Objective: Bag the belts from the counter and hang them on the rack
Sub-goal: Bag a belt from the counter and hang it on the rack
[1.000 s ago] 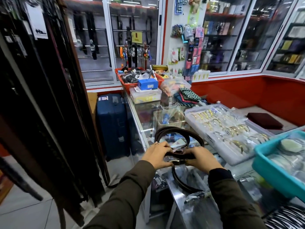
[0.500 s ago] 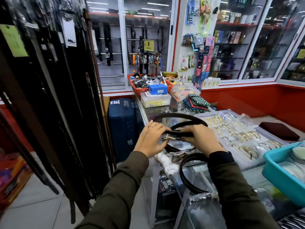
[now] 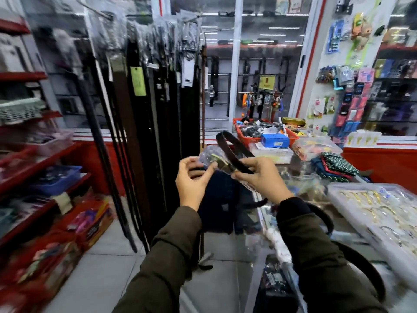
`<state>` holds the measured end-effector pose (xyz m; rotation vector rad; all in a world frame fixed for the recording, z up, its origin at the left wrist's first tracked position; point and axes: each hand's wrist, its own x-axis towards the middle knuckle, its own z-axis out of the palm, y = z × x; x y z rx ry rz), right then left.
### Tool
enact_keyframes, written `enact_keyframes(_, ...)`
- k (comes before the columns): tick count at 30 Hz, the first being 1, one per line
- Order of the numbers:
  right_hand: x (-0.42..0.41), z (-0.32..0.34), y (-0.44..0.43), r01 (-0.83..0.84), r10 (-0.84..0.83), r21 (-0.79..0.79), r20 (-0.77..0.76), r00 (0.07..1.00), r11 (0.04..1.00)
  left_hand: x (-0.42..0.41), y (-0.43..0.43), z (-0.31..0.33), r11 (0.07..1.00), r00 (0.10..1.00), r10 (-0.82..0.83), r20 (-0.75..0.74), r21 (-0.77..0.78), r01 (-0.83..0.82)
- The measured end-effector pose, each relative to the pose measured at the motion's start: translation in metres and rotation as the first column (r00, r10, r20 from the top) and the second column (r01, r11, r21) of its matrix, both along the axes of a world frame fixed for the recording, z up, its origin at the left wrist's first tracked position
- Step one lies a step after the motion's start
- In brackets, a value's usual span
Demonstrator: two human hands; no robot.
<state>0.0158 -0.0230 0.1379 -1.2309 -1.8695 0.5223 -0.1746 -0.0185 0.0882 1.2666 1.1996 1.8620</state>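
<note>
Clearly, the belt (image 3: 232, 152) was limp and light in front of my chest, its buckle end inside a slippery clear bag (image 3: 208, 155). My right hand (image 3: 259, 177) pinched the strap near the buckle, and my left hand (image 3: 191, 179) pinched the bag's edge; I judged the stiff buckle end the safest place to hold.

a blue box (image 3: 274, 140) sits against a red basket (image 3: 244, 137), near a tray of bracelets (image 3: 338, 193).

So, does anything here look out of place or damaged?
Nothing stands out. Both hands, left hand and right hand, hold the belt beside the rack; its buckle end sits in a clear bag.
</note>
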Motion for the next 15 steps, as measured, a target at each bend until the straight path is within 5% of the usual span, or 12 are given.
enact_keyframes(3, -0.024, -0.004, 0.001, -0.123, 0.12, -0.008, -0.164, 0.979, 0.992, -0.012, -0.002, 0.007, 0.984, 0.968, -0.156, 0.198, -0.055, 0.17)
enact_keyframes(8, -0.05, -0.012, 0.0, -0.22, 0.206, -0.019, -0.285, 0.936, 0.975, -0.028, -0.009, 0.014, 0.982, 0.969, -0.175, 0.177, -0.036, 0.184)
enact_keyframes(15, -0.07, -0.022, 0.005, -0.128, 0.148, 0.076, -0.408, 0.901, 0.989, -0.047, -0.014, 0.039, 0.991, 0.984, -0.133, 0.118, 0.029, 0.131)
